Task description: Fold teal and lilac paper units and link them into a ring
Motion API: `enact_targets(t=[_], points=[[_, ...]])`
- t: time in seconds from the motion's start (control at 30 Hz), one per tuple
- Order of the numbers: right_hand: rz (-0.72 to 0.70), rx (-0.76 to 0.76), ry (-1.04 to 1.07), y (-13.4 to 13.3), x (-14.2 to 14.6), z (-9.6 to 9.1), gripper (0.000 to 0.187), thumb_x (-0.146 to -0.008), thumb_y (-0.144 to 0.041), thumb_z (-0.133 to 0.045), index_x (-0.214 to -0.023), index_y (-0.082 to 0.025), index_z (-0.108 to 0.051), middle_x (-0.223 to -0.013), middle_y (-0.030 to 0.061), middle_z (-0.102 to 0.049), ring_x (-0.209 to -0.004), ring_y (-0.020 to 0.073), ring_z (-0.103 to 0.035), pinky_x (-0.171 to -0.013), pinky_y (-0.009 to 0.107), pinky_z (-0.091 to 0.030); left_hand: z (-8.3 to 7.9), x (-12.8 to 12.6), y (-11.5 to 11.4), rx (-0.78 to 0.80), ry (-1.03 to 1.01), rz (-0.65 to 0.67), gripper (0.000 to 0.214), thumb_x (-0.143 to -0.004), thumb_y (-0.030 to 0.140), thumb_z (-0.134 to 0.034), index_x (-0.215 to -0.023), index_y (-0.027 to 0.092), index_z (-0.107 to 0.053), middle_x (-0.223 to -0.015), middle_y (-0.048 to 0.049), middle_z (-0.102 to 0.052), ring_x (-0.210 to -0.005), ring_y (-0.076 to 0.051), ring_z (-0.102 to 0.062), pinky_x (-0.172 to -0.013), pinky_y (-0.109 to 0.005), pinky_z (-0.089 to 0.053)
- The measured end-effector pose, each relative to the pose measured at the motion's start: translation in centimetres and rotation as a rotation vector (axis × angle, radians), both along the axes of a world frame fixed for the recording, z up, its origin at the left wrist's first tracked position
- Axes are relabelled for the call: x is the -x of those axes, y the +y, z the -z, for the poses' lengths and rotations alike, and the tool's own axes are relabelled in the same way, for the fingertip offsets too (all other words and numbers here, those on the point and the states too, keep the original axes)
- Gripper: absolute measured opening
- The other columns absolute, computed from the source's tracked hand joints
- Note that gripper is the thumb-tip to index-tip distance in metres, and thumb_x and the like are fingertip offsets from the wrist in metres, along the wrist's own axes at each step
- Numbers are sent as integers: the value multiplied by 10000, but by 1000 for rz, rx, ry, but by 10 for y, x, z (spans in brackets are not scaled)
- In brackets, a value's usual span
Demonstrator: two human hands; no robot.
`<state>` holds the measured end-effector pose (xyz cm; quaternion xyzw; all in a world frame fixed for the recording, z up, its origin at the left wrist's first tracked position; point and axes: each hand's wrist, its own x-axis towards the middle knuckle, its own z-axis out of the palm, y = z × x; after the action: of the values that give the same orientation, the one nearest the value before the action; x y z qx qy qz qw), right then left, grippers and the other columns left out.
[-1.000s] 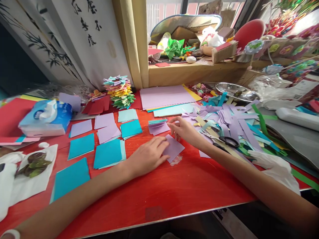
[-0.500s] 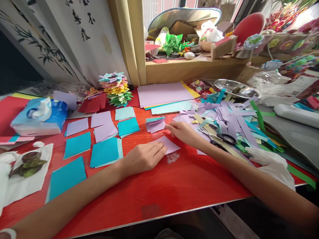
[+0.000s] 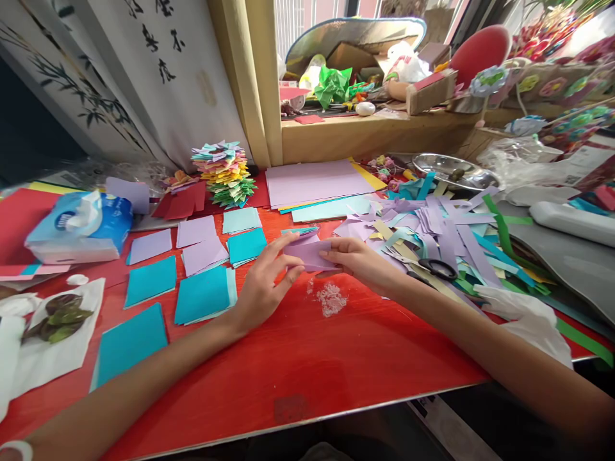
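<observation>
Both my hands hold one lilac paper square (image 3: 311, 253) just above the red table (image 3: 307, 358). My left hand (image 3: 264, 288) pinches its left end, thumb under and fingers over. My right hand (image 3: 358, 259) grips its right end with closed fingers. Behind the paper lies a small stack of lilac and teal squares (image 3: 300, 234). A white scuffed patch (image 3: 331, 299) shows on the table just below the paper.
Teal squares (image 3: 202, 294) and lilac squares (image 3: 202, 253) lie left of my hands. Black scissors (image 3: 435, 267) rest on a heap of paper strips (image 3: 446, 234) at right. A stack of folded coloured pieces (image 3: 225, 173), large sheets (image 3: 317, 182), a tissue pack (image 3: 79, 227) and a metal bowl (image 3: 454, 171) stand farther back.
The lilac square lay flat on the table under my left hand; both hands have lifted it and moved it back toward the small stack. The white patch beneath is now uncovered.
</observation>
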<state>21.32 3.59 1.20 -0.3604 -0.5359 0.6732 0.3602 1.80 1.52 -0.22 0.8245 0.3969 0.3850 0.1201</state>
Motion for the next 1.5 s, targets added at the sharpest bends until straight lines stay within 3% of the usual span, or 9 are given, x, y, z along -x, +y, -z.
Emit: enact_targets(t=[0.1, 0.2, 0.3, 0.4, 0.53, 0.67, 1.0, 1.5], points=[[-61, -9, 51, -3, 3, -2, 251, -854, -296, -520, -1032, -149, -619, -1015, 76, -644, -841, 156, -635, -780, 326, -534, -3, -4, -1, 215, -170, -77, 202, -879, 341, -443, -832, 189, -568, -1215, -61, -541, -1139, -197, -493, -958, -332, -397], [-84, 1, 96, -5, 5, -3, 378, -878, -430, -442, -1067, -142, -599, -1022, 106, -644, -871, 173, -635, -753, 323, -545, -5, -6, -2, 374, -249, -128, 227, -869, 387, -445, -831, 191, -554, -894, -24, -621, -858, -160, -589, -796, -269, -448], [-97, -42, 65, -7, 7, -3, 402, -821, -437, -536, -1098, -149, -576, -1024, 100, -644, -855, 166, -638, -744, 313, -548, -5, -7, -4, 461, -298, -174, 237, -856, 409, -456, -853, 191, -550, -714, 13, -585, -695, -133, -580, -697, -240, -445], [-67, -82, -24, -8, 9, -2, 414, -731, -348, -664, -1080, -142, -582, -962, 75, -663, -792, 145, -647, -747, 299, -545, -4, -8, -5, 490, -367, -163, 225, -843, 399, -478, -916, 195, -542, -783, 8, -591, -678, -121, -586, -680, -233, -457], [-15, -92, -41, -8, 10, 0, 349, -749, -339, -640, -1015, -117, -604, -878, 63, -679, -728, 134, -655, -730, 292, -546, -2, -9, -5, 508, -422, -105, 309, -818, 388, -524, -1073, 216, -496, -1028, -28, -576, -700, -109, -596, -683, -238, -487], [11, -104, -39, -7, 10, 3, 323, -764, -352, -624, -988, -120, -607, -885, 61, -680, -718, 127, -658, -736, 282, -544, 1, -8, -6, 506, -382, -85, 391, -791, 404, -564, -1136, 238, -481, -1116, -45, -554, -782, -133, -602, -700, -243, -492], [-1, -113, -59, -10, 11, 3, 314, -766, -336, -622, -997, -124, -613, -885, 58, -681, -726, 127, -663, -721, 273, -551, -1, -9, -6, 520, -383, -107, 304, -807, 403, -549, -1055, 229, -515, -809, 15, -566, -671, -108, -568, -640, -212, -458], [-3, -163, -56, -9, 11, 9, 281, -771, -295, -622, -977, -104, -617, -826, 60, -686, -720, 142, -672, -705, 262, -559, 2, -8, -6, 508, -401, -113, 257, -800, 378, -573, -1004, 227, -536, -677, 48, -537, -594, -88, -534, -578, -189, -425]])
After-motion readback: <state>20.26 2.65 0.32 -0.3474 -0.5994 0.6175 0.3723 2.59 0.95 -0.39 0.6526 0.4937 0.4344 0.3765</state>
